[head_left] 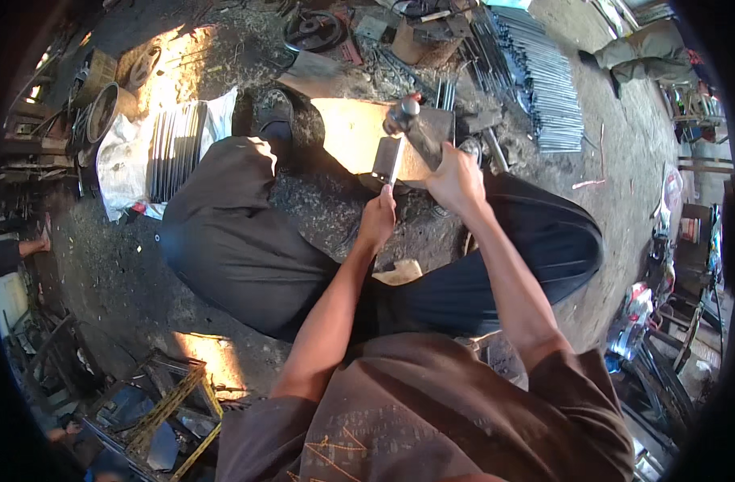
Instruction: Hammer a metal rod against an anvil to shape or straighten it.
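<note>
My right hand [457,178] is closed around the handle of a hammer [403,115]. The hammer's rounded head is raised ahead of the hand, and motion blurs it slightly. Lower and a little to the left, my left hand [379,215] pinches the near end of a flat, dark metal piece [387,158] with a bright edge. The piece stands out forward from my fingers, just below the hammer head. Behind both lies a brightly sunlit flat surface [347,124]; whether the metal piece touches it I cannot tell.
My dark-trousered knees flank the work. Rods [177,149] lie on a white sheet at left; a large stack of thin rods [544,92] is at far right. A wheel [314,32] and scrap lie ahead. Another person's legs [649,52] show upper right, and a metal frame [163,410] lower left.
</note>
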The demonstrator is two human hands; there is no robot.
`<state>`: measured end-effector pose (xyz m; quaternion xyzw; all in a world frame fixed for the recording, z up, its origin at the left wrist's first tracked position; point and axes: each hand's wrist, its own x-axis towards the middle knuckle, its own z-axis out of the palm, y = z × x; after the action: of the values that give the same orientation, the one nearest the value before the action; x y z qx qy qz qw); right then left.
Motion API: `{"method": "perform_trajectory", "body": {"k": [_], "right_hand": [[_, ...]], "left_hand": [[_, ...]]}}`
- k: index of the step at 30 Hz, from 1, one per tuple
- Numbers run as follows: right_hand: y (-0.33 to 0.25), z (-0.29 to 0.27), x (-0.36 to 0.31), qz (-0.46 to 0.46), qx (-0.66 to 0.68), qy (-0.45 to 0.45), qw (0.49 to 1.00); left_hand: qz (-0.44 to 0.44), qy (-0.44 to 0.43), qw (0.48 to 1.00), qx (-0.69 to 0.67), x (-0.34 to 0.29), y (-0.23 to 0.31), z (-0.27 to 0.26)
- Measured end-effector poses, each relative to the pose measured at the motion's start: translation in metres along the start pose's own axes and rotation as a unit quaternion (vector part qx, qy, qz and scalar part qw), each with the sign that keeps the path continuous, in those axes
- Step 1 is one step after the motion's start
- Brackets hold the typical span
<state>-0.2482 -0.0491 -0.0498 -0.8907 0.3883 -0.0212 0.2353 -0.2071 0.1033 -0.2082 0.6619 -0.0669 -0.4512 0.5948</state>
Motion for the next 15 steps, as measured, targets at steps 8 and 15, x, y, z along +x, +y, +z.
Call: {"method": "perform_trajectory", "body": {"k": [8,15], "right_hand": [[-0.091,-0.151,-0.013,-0.164,0.263,0.215,0.926],[0.032,0.018,-0.004,0.081,-0.065,-0.002,0.995]], "left_hand": [[-0.028,0.073,0.991,0.113,-0.026,0.024,0.001],[0.031,0.068,0.977,0.200,-0.028,0.032,0.013]]}}
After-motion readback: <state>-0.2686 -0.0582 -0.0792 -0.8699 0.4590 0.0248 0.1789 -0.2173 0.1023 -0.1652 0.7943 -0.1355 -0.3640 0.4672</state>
